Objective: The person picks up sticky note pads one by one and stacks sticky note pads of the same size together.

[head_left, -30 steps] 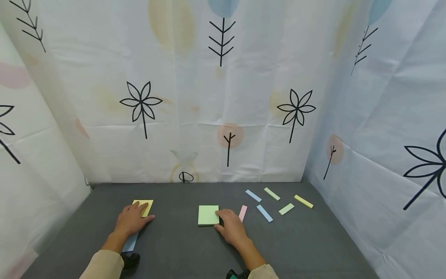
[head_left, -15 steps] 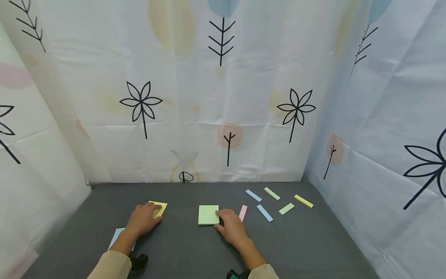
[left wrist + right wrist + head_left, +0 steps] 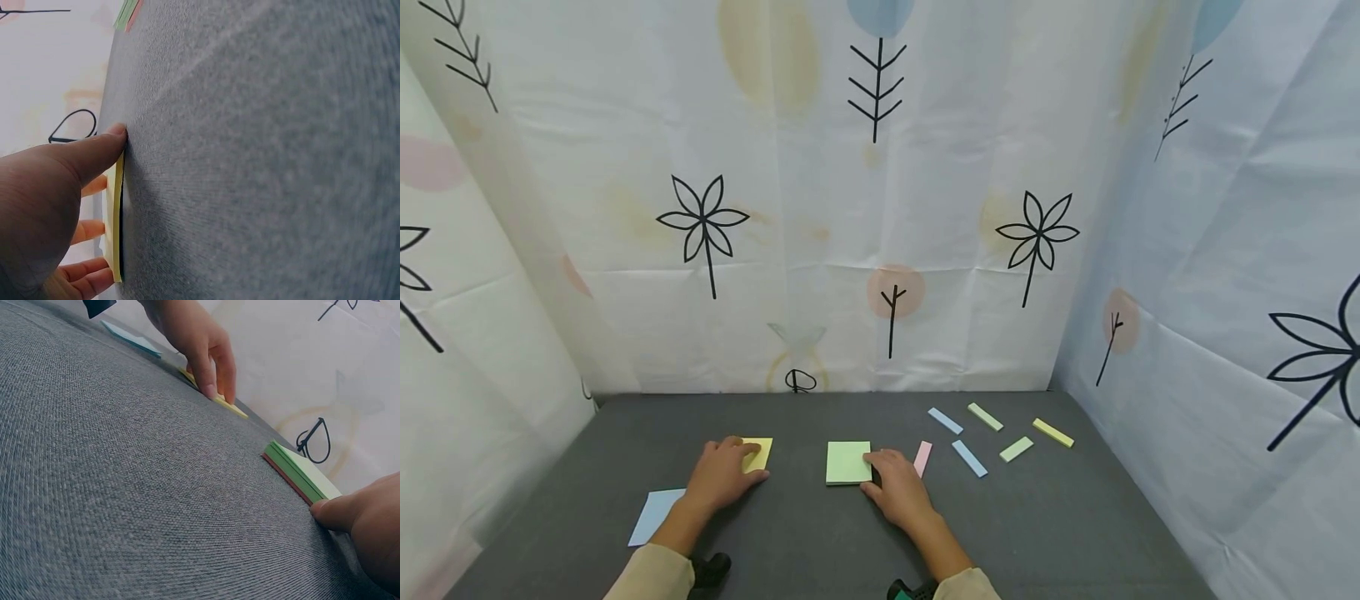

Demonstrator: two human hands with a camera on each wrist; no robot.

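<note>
My left hand (image 3: 721, 475) grips a thin yellow sticky note pad (image 3: 762, 451) at the left of the table. In the left wrist view the thumb lies at the near end of this pad (image 3: 114, 212), the other fingers along its far side. My right hand (image 3: 898, 490) holds the right edge of a square green sticky note pad (image 3: 846, 463). Seen from the right wrist, the green pad (image 3: 303, 472) is a thick stack with a reddish layer at its bottom. A light blue sticky note pad (image 3: 653, 515) lies by my left forearm, partly hidden by it.
Several narrow paper strips lie right of my right hand: a pink strip (image 3: 922, 457), blue strips (image 3: 970, 458), green strips (image 3: 1017, 450) and a yellow strip (image 3: 1053, 433). White patterned curtains (image 3: 820, 250) rise along the back and sides of the grey table (image 3: 820, 542).
My left hand has slid the yellow pad to the right, toward the green pad, uncovering more of the blue pad. The right hand and green pad have stayed in place.
</note>
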